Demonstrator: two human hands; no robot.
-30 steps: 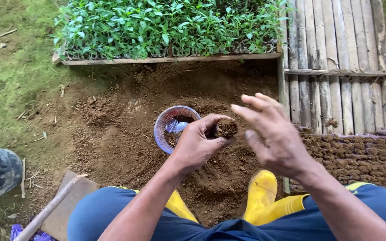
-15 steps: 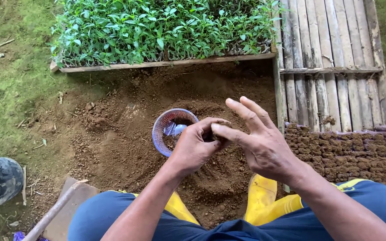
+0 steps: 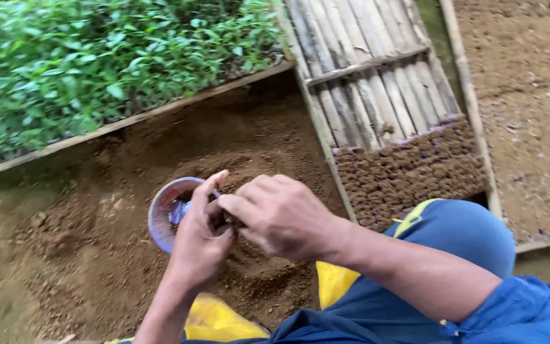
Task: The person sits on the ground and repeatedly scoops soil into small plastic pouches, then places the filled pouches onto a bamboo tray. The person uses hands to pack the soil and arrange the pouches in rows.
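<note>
My left hand [image 3: 200, 245] is curled around a small soil-filled pot, which is almost fully hidden between my two hands. My right hand [image 3: 282, 216] lies against it from the right, with its fingers bent over the pot's top. Both hands hover above a mound of loose brown soil [image 3: 249, 280]. A round purple bowl [image 3: 163, 213] sits tilted on the soil just left of my left thumb, with something bluish inside it.
A wooden-edged bed of green seedlings [image 3: 97, 64] fills the upper left. A bamboo slat tray [image 3: 370, 83] holds rows of soil-filled pots [image 3: 408, 169] at its near end. A bare soil bed [image 3: 523, 95] lies at the right. My blue trousers [image 3: 459, 242] and yellow boots [image 3: 332, 283] are below.
The view has swung right and closer. My right hand has closed over the pot in my left hand, hiding it. The boot at the left edge is out of view.
</note>
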